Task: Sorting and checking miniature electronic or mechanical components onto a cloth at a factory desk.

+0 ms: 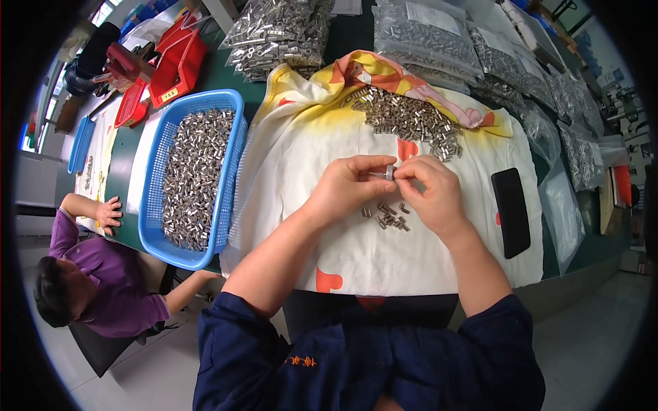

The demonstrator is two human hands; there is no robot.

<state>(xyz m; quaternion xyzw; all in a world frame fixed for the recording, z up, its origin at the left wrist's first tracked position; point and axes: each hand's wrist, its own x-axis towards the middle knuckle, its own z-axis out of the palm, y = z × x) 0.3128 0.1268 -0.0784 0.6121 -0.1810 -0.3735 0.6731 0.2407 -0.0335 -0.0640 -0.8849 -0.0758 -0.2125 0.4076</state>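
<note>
My left hand (353, 183) pinches a small, upright silvery metal piece (389, 172) between thumb and fingertips. Close against it, my right hand (433, 188) has thumb and fingers pressed together; whatever may be in that pinch is too small to make out. Below the two hands lies a loose group of short metal tubes (389, 218) on a white patterned cloth (288, 195). A larger heap of similar metal tubes (411, 120) spreads beyond my hands, with the cloth's bunched yellow edge behind it.
Left of the cloth stands a blue plastic basket (146, 198) full of small metal parts. A black phone (510, 212) lies at the right. Bags of metal parts (281, 38) fill the back. Red bins (179, 65) stand far left, near a seated person in purple (120, 281).
</note>
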